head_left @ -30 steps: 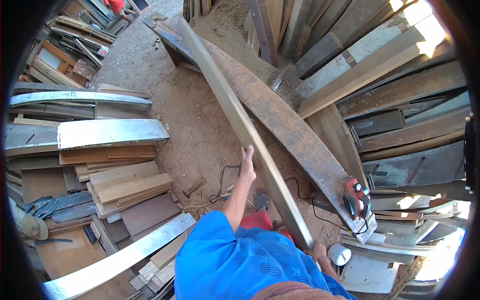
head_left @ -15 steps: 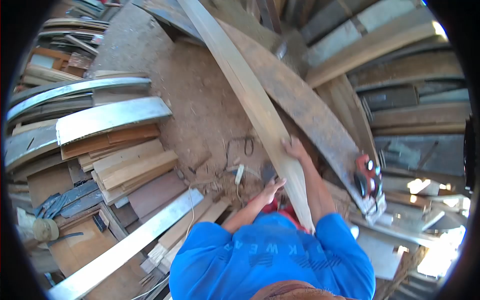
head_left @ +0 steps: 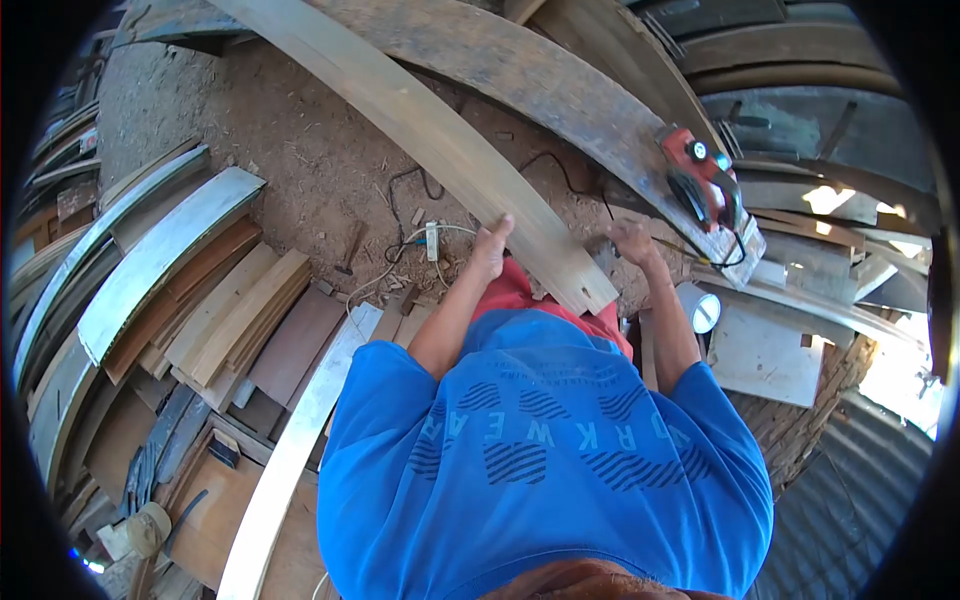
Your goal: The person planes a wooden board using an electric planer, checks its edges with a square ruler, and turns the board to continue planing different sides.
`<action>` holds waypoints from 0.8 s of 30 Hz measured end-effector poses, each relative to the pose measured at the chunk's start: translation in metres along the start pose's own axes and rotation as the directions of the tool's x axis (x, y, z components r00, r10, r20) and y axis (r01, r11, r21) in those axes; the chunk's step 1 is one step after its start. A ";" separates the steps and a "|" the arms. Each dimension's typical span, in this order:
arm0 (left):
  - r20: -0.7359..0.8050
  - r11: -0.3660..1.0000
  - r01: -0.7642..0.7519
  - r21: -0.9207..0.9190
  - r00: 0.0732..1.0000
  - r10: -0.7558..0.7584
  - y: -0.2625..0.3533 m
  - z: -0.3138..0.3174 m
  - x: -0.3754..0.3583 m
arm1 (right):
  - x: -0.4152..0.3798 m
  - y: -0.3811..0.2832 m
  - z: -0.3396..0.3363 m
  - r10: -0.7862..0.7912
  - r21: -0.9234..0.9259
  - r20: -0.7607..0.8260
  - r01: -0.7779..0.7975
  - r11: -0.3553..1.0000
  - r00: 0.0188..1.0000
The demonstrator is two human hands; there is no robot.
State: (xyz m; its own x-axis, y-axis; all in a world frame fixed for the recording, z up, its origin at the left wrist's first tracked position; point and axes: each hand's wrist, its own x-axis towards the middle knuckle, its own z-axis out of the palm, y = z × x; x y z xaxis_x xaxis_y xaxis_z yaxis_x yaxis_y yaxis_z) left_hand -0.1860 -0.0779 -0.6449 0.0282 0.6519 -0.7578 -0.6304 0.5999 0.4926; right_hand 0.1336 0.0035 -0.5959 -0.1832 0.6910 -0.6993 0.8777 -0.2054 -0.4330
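Note:
A long pale wooden plank (head_left: 440,140) runs from the upper left down to my lap, its near end over my red shorts. My left hand (head_left: 492,248) grips the plank's left edge, thumb on the top face and fingers partly hidden below. My right hand (head_left: 630,243) is at the right edge near that end, fingers curled. A blurred greyish shape lies between it and the plank; I cannot tell what it is. Beyond the plank, a red electric planer (head_left: 690,165) with a black handle rests on a wide weathered board (head_left: 520,75).
A white power strip (head_left: 432,242) with cables and a hammer (head_left: 352,248) lie on the dirt floor (head_left: 300,150). Stacked boards (head_left: 225,320) fill the left side. A round lamp (head_left: 704,312) is near my right arm, and more timber (head_left: 800,55) stands at upper right.
My right hand has left the plank's top face and moved to its right edge. My left hand now has its thumb over the left edge. The view has shifted, with the near end closer.

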 end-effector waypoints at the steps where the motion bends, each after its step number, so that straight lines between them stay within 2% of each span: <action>1: -0.019 1.000 -0.002 0.002 1.000 0.002 -0.001 0.001 0.000 | -0.013 0.014 0.001 0.044 -0.001 0.060 -0.044 0.999 0.997; 4: -0.079 1.000 -0.011 -0.019 0.997 0.009 -0.009 0.002 0.009 | -0.036 0.057 0.019 0.036 0.108 0.152 -0.053 0.993 0.988; 8: -0.190 0.993 -0.081 -0.081 0.980 0.064 -0.032 0.024 -0.014 | -0.023 0.096 0.063 0.004 0.441 0.428 -0.213 0.872 0.904; 11: -0.269 0.988 -0.129 -0.087 0.958 0.101 -0.078 0.036 -0.033 | -0.027 0.084 0.060 -0.101 0.447 0.531 -0.177 0.877 0.841; 13: -0.290 0.987 -0.150 -0.060 0.949 0.127 -0.113 0.054 -0.056 | -0.027 0.081 0.060 -0.151 0.339 0.511 -0.037 0.940 0.846; 15: -0.434 0.996 -0.065 0.053 0.897 0.082 -0.145 0.069 -0.069 | -0.019 0.087 0.068 -0.255 0.274 0.463 0.136 0.952 0.849; 16: -0.504 0.995 -0.024 0.097 0.861 0.070 -0.159 0.076 -0.072 | -0.014 0.090 0.071 -0.256 0.249 0.482 0.149 0.957 0.838; 19: -0.550 0.972 -0.124 0.199 0.807 0.215 -0.210 0.074 -0.058 | -0.006 0.075 0.061 -0.283 0.210 0.527 0.199 0.957 0.802; 20: -0.579 0.965 -0.130 0.228 0.779 0.241 -0.219 0.072 -0.052 | -0.006 0.068 0.055 -0.294 0.231 0.547 0.197 0.953 0.783; 22: -0.515 0.978 -0.178 0.110 0.831 0.209 -0.191 0.102 -0.070 | 0.020 0.086 0.088 -0.384 0.141 0.430 0.359 0.922 0.817; 24: -0.503 0.961 -0.272 0.051 0.824 0.260 -0.203 0.095 -0.059 | -0.007 0.044 0.049 -0.264 0.208 0.514 0.180 0.961 0.816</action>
State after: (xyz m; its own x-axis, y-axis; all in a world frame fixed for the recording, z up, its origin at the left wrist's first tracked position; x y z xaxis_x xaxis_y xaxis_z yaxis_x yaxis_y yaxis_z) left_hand 0.0144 -0.1945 -0.6595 -0.5311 0.4598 -0.7117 -0.5742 0.4223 0.7014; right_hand 0.1520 -0.0438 -0.6379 -0.6090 0.2623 -0.7486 0.7185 -0.2174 -0.6607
